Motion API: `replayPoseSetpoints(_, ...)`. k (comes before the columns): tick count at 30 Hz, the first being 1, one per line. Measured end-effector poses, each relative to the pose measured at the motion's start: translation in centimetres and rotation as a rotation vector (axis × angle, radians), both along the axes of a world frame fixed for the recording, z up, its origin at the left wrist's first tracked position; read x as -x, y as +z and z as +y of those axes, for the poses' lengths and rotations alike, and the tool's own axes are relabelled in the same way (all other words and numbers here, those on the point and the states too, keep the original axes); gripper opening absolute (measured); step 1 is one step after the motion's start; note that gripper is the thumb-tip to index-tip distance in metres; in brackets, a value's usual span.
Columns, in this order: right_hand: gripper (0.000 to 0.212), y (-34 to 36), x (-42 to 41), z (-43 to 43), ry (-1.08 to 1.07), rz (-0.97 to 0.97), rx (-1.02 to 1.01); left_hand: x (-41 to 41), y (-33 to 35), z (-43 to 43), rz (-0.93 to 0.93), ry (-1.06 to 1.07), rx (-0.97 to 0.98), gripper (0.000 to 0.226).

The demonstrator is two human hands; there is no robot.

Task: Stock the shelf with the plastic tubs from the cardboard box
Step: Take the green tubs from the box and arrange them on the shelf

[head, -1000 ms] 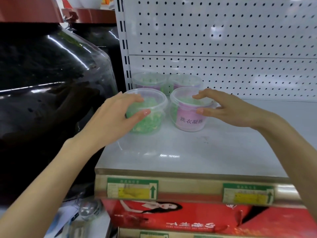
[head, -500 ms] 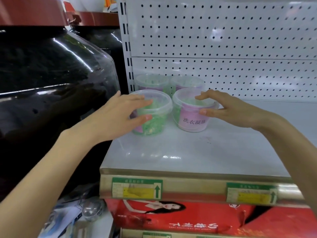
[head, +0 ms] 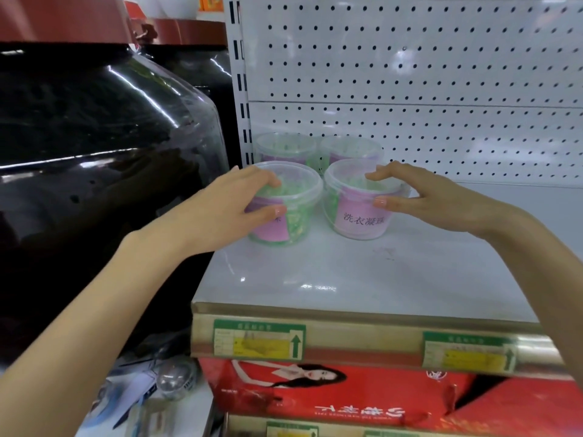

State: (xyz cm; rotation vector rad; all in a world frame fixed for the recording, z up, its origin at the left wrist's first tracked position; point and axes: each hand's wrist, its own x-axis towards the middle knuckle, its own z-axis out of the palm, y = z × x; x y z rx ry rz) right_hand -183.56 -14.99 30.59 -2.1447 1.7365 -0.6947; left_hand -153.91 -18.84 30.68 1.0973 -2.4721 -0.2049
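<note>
Four clear plastic tubs of green beads with pink labels stand at the back left of the white shelf (head: 347, 272). My left hand (head: 220, 209) grips the front left tub (head: 299, 197), fingers over its lid and thumb on its side. With fingers curved over the lid and thumb on the label, my right hand (head: 435, 200) holds the front right tub (head: 356, 222). Two more tubs, one (head: 285, 146) beside the other (head: 350, 149), stand behind them against the pegboard. No cardboard box is in view.
A large dark glass jar (head: 94, 152) with a red lid stands close against the shelf's left side. The white pegboard back panel (head: 410, 74) rises behind the tubs. Price tags (head: 258, 340) line the shelf edge, with a red carton (head: 347, 392) below.
My left hand has turned the front left tub, so its pink label now faces more to the front. My right hand has stayed on the front right tub.
</note>
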Motion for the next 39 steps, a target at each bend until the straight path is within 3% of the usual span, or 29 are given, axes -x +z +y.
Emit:
replayPoseSetpoints(4, 0.039, 0.0, 0.1, 0.0, 0.0, -0.003, -0.009, 1.6, -0.7, 0.4, -0.047, 0.137, 0.287, 0.052)
replayPoseSetpoints(6, 0.038, 0.0, 0.1, 0.1, -0.002, -0.009, -0.018, 1.9, -1.0, 0.5, -0.079, 0.143, 0.34, 0.057)
replayPoseSetpoints(12, 0.038, -0.1, 0.1, 0.1, -0.007, -0.02, -0.012, -0.1, -0.9, -0.5, 0.005, -0.018, 0.115, 0.05)
replayPoseSetpoints(19, 0.038, -0.2, 0.3, 0.0, 0.01, -0.059, -0.031, 1.2, -1.9, -1.1, -0.011, 0.174, 0.337, 0.049)
replayPoseSetpoints(22, 0.049, -0.1, 0.2, 0.3, -0.006, -0.012, 0.02, 1.1, -2.1, -1.4, -0.005, 0.119, 0.302, 0.055)
replayPoseSetpoints(26, 0.039, 0.0, -0.6, 0.7, 0.03, 0.084, 0.176, 1.0, -1.8, -1.7, 0.023, 0.095, 0.253, 0.057)
replayPoseSetpoints(32, 0.033, 0.2, -1.2, 0.5, 0.016, 0.077, 0.15, 1.8, -2.2, -2.6, 0.051, 0.106, 0.228, 0.045)
replayPoseSetpoints(39, 0.03, 0.1, -2.0, 0.0, -0.045, 0.004, 0.169, 1.8, -2.9, -3.4, 0.081, 0.109, 0.223, 0.05)
